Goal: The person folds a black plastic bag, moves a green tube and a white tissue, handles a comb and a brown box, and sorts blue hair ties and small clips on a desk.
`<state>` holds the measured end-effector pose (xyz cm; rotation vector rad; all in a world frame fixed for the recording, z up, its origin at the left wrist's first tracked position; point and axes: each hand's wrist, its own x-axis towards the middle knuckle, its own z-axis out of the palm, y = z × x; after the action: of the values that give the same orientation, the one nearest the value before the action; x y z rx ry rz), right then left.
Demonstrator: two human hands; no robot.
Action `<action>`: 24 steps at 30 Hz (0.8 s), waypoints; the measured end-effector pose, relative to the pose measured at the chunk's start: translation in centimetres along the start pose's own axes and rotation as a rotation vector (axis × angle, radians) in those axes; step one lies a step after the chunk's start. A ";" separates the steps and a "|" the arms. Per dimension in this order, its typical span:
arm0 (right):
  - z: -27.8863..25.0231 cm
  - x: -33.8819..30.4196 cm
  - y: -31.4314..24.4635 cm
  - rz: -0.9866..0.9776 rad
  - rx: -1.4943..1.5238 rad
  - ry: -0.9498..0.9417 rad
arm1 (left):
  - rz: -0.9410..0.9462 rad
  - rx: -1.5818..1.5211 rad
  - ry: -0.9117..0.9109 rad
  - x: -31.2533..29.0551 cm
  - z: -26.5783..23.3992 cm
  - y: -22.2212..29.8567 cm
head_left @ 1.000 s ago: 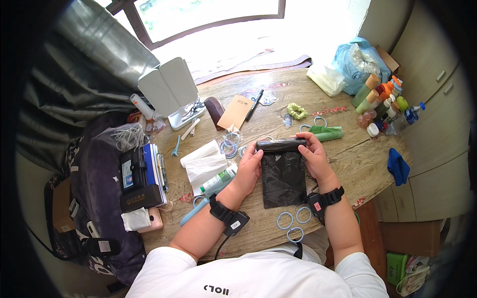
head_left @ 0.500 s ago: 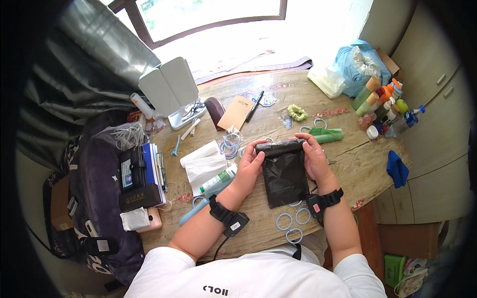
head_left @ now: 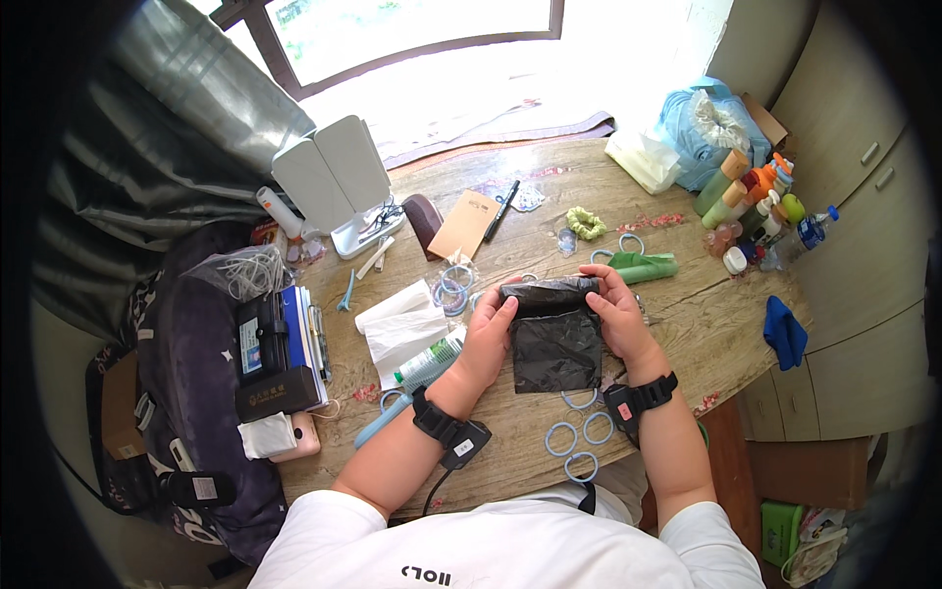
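1. A cylindrical roll of thin, glossy black plastic is held crosswise above the wood-grained table, in front of the torso, with both ends gripped.
2. The roll's left end is pinched by the left hand: the thumb is laid along the near side, while the other fingers are bent behind and partly hidden.
3. The right end is pinched likewise by the right hand, the thumb pressed to the near face and the fingers curled over the far side.
4. A flat black plastic flap is left hanging from the roll toward the torso.
5. Three pale blue rings are grouped just below the flap; another is partly covered by its lower edge.
6. A rolled green plastic bundle is placed beyond the right hand.
7. A creased white paper sheet is spread to the left of the left hand.
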<state>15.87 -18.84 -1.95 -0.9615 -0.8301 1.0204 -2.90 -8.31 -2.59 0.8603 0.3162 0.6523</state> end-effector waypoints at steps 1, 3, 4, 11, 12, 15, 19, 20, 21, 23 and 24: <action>0.0 0.0 0.0 0.010 0.020 -0.003 | -0.001 0.000 0.000 0.0 0.1 0.0; 0.1 0.0 -0.1 0.021 0.042 -0.006 | 0.003 -0.006 0.020 0.0 0.2 0.0; 0.2 0.0 -0.2 0.027 0.056 -0.004 | 0.002 -0.006 0.021 0.0 0.1 -0.1; 0.5 0.1 -0.3 0.067 0.090 0.025 | 0.016 0.134 0.018 0.0 -1.2 -0.3; 0.5 0.1 -0.3 0.067 0.089 0.026 | 0.041 0.147 -0.004 0.0 -1.1 -0.4; -0.2 0.1 0.4 0.082 0.075 0.038 | 0.099 0.122 -0.026 -0.1 -0.6 -0.4; -0.6 0.2 0.7 0.115 0.014 0.038 | 0.127 0.146 -0.032 -0.2 -0.2 -0.1; -0.4 0.2 0.6 0.090 0.029 0.012 | 0.132 0.129 -0.028 -0.2 -0.2 -0.1; -0.3 0.1 0.4 0.090 0.029 0.012 | 0.136 0.112 -0.025 -0.3 -0.1 -0.1; -0.2 0.0 0.0 0.060 -0.070 0.021 | 0.130 0.118 -0.017 -0.3 0.1 0.2; -0.2 0.0 0.1 0.060 -0.071 0.021 | 0.125 0.124 -0.009 -0.3 0.2 0.2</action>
<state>16.04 -18.92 -2.13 -1.0613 -0.8293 1.0360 -3.08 -8.52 -2.26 1.0074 0.2992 0.7504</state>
